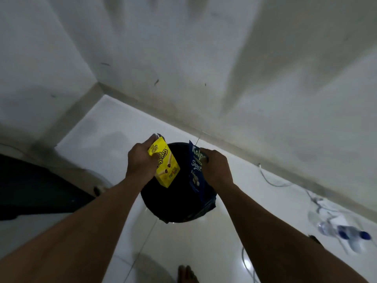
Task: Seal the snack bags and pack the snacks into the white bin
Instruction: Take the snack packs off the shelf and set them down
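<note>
Bare corner of a dim room in a home: scuffed white walls (224, 58) meet a glossy white tiled floor (98, 127). A bin lined with a black bag (204, 211) stands near the far wall. A plastic water bottle (344, 234) and loose cables (273, 183) lie at right, with a bare foot (186, 272) nearest the camera.

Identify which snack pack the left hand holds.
The yellow box, gripped by the left hand; the other, a dark blue pouch, is in the right hand.

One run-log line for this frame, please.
left hand grips yellow snack box | right hand grips blue snack bag | both over black-lined bin | neither released
</note>
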Demonstrator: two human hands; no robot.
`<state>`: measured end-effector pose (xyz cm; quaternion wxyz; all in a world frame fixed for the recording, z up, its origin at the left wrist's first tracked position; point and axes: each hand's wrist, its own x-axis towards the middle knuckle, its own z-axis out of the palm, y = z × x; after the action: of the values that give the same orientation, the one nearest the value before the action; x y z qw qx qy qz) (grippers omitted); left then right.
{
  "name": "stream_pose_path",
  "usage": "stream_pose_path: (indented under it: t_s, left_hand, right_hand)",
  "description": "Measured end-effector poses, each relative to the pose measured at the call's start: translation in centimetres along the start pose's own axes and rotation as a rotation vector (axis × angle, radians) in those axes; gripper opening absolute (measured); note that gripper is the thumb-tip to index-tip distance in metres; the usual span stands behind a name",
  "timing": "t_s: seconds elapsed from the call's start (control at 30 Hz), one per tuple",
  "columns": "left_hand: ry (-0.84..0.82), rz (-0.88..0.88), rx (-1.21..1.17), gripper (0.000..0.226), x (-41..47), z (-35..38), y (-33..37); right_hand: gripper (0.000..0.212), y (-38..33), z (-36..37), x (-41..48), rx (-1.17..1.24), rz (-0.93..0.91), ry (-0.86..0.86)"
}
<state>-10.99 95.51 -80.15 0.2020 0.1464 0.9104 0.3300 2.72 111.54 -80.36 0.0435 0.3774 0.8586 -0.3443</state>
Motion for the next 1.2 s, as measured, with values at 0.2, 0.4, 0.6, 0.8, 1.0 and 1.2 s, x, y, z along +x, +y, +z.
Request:
stream_pose_path:
  t_s: [0.2, 0.4, 0.6, 0.8, 1.0, 1.2]
  left_hand:
    - [-0.070, -0.053, 0.054, 0.064, 2.1, 6.4, -4.7]
    - [-0.122, -0.062, 0.088, 0.065, 0.5, 3.6, -3.2]
    - [-0.064, 0.057, 0.195, 0.061, -3.1, -7.3, 2.3]
    - [0.065, 0.100, 0.222, 0.061, -11.3, -21.5, 6.6]
    - [0.211, 0.044, 0.257, 0.064, -22.1, -35.1, 4.6]
    - [0.376, -0.130, 0.287, 0.066, -31.1, -46.7, -1.7]
  right_hand:
    - [0.034, 4.3, 4.8, 2.0, -0.014, 0.019, -0.024]
    - [0.034, 2.6, 2.7, 0.6, -0.107, -0.034, -0.100]
    - [0.037, -7.3, -4.5, -1.8, -0.294, -0.230, -0.130]
    - [0.045, -21.6, -12.1, -9.2, -0.402, -0.494, -0.079]
    - [0.051, -34.4, -14.9, -18.8, -0.431, -0.685, -0.044]
    - [0.060, -44.0, -11.9, -26.4, -0.445, -0.841, -0.077]
